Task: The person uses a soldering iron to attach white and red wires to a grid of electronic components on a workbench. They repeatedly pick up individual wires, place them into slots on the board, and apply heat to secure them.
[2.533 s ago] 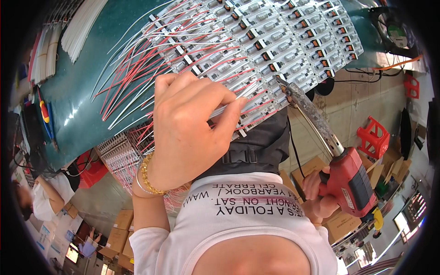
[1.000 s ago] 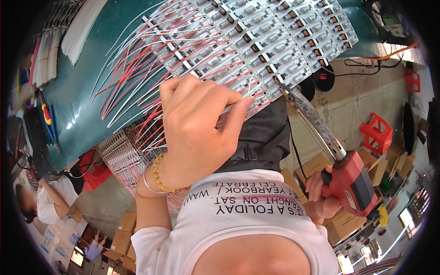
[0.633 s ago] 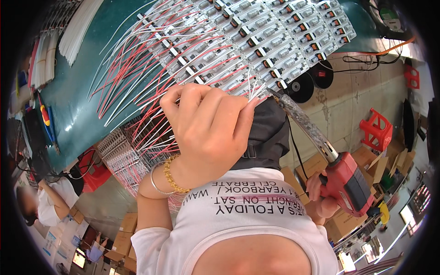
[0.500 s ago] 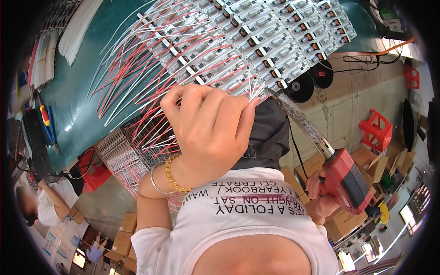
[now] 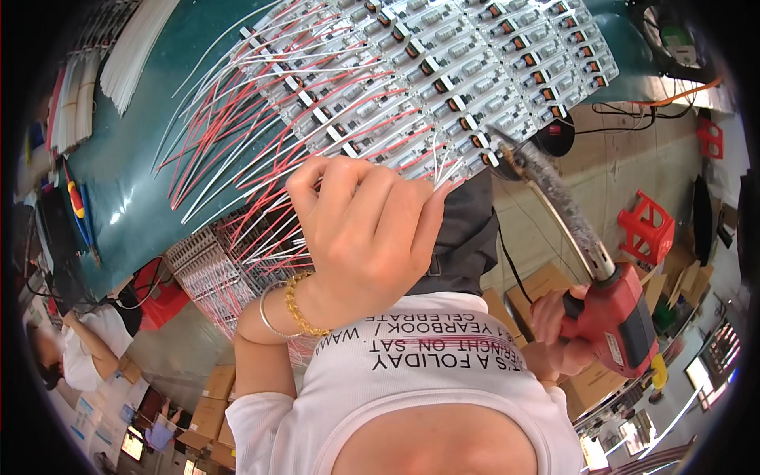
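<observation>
My left hand (image 5: 364, 229) is closed at the near edge of a panel of small circuit boards (image 5: 475, 87), pinching a small bunch of white wires (image 5: 445, 168) between thumb and fingers. My right hand (image 5: 560, 336) grips a red and black soldering gun (image 5: 621, 324). Its long, darkened barrel slants up and left, and the tip is over the panel's near right edge, apart from the bunched wires. Red and white wires (image 5: 229, 131) run from the panel's left rows and fan out over the table.
The green table (image 5: 150, 214) carries white wire bundles (image 5: 134, 55) and a screwdriver (image 5: 77, 202) at left. More wired panels (image 5: 214, 261) hang low beside my left arm. A red stool (image 5: 647, 226) and cardboard boxes stand at right. Another person (image 5: 95, 340) sits far left.
The soldering gun has shifted right, its tip going up and away from the wires at my left fingertips. My left hand and the panel have moved only slightly.
</observation>
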{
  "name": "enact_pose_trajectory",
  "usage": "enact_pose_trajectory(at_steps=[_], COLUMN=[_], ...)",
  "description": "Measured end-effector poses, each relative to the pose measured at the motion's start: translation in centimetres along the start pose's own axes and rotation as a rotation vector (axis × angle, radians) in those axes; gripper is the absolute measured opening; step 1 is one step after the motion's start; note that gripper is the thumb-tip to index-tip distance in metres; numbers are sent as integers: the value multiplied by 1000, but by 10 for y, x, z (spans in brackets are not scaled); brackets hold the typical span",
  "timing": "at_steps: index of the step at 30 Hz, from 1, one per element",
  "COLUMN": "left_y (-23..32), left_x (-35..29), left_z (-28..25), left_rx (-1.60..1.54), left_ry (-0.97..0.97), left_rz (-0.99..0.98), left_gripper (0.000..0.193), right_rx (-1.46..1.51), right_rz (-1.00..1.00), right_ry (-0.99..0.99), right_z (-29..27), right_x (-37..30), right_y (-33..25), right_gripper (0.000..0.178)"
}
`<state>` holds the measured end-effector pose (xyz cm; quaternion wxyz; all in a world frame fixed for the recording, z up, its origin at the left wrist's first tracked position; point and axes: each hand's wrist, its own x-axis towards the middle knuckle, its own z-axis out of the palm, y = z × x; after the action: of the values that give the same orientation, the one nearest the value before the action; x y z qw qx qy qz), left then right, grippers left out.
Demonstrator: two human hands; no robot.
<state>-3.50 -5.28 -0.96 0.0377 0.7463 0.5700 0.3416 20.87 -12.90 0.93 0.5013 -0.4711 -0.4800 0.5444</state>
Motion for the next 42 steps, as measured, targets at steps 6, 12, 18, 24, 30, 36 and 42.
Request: enact_pose_trajectory(at_steps=[6,12,18,24,30,36,42], left_y=[-9,-58,-101,-120,-119,-121,-121], left_x=[12,86,153,156,152,149,149], left_z=[-29,-67,-24,15,22,23,27], left_rx=[-118,-225,-450,-335,-283,-219,-233], left_ry=[33,-16,-218,-236,-215,-163,-134], left_rz=[-52,-250,-384,-358,-306,-214,-186], left_gripper=[21,16,10,16,16,16,16], right_rx=[-30,-156,-351,-191,-201,-95,-212], right_rz=[-176,-274,-152,0,58,154,8], right_ry=[6,-1,217,196,156,158,186], right_z=[11,0,35,65,68,56,70], right_x=[54,112,148,172,174,166,169], right_y=[0,-4,0,-13,-14,-9,-10], right_gripper=[85,86,88,90,86,88,80])
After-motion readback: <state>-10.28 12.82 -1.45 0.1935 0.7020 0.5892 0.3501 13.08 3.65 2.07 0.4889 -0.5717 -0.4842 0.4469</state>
